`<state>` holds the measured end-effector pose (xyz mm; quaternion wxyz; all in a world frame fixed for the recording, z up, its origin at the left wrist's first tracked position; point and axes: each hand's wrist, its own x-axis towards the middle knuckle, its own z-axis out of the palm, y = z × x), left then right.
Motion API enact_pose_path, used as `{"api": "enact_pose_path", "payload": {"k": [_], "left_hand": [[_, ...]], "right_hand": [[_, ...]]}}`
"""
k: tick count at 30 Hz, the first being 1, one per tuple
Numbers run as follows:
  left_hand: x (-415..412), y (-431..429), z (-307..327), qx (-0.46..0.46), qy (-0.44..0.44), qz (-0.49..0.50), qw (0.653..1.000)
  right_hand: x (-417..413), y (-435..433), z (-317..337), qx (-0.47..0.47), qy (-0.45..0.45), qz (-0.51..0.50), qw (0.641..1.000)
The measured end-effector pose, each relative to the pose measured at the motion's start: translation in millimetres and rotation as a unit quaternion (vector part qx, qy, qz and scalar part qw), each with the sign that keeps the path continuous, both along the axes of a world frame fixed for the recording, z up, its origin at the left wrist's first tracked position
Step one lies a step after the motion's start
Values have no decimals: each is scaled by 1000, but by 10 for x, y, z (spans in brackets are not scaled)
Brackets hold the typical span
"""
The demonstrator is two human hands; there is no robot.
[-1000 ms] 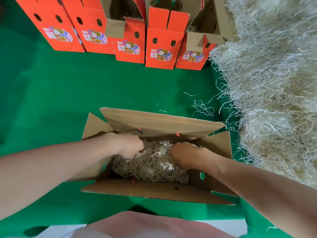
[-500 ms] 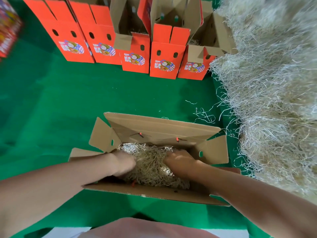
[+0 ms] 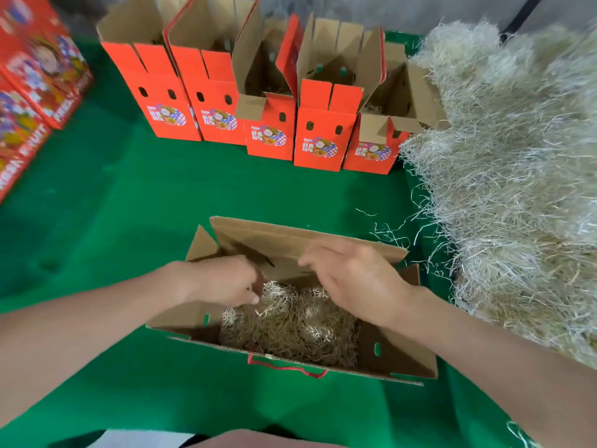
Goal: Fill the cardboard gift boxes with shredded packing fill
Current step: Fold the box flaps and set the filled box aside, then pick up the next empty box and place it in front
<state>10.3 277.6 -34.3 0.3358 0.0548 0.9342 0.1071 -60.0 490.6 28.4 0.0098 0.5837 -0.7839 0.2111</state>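
Observation:
An open cardboard gift box lies on the green cloth in front of me, flaps spread out. Tan shredded fill covers its bottom. My left hand hovers over the box's left end with fingers loosely curled, fingertips just above the fill and nothing visibly held. My right hand is above the right half of the box, fingers relaxed and reaching toward the far flap. A red rope handle hangs from the near wall.
A large pile of shredded fill takes up the right side. Several upright orange gift boxes stand in a row at the back, tops open. Stacked printed red boxes sit at far left. Green cloth covers the table.
Both hands have lifted up out of the fill they were pressing down on. The view has tilted up, showing more of the back row.

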Motion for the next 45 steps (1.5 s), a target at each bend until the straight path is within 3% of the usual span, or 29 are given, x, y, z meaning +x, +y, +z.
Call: {"api": "enact_pose_path", "payload": {"k": [2, 3, 5, 7, 13, 19, 24, 28, 34, 39, 45], "left_hand": [[46, -15, 92, 17, 60, 37, 997], [65, -19, 136, 24, 88, 47, 995], [80, -58, 202, 23, 136, 57, 989], [91, -145, 262, -3, 169, 66, 983], [34, -441, 512, -22, 218, 125, 968], [0, -369, 733, -31, 269, 182, 945], [-13, -267, 696, -33, 369, 275, 887], [47, -152, 685, 19, 353, 360, 863], [245, 37, 476, 147, 279, 442, 840], [323, 64, 305, 104, 302, 457, 830], [315, -111, 192, 103, 349, 489, 793]], "right_hand": [[-67, -89, 93, -65, 88, -63, 992], [-124, -143, 91, -9, 105, -101, 989], [-255, -229, 71, 198, 60, -147, 967], [-373, -264, 25, 293, 15, -160, 943], [-570, -347, -36, 242, -48, -192, 950], [-714, -665, 43, 208, -111, -291, 927], [-809, -835, 60, 174, -187, -319, 913], [-776, -800, 46, 150, -303, -278, 899], [-545, -441, 45, 256, -444, -187, 838], [-457, -583, -161, 201, -369, -193, 887], [-526, -930, -135, 164, -357, -211, 895]]}}
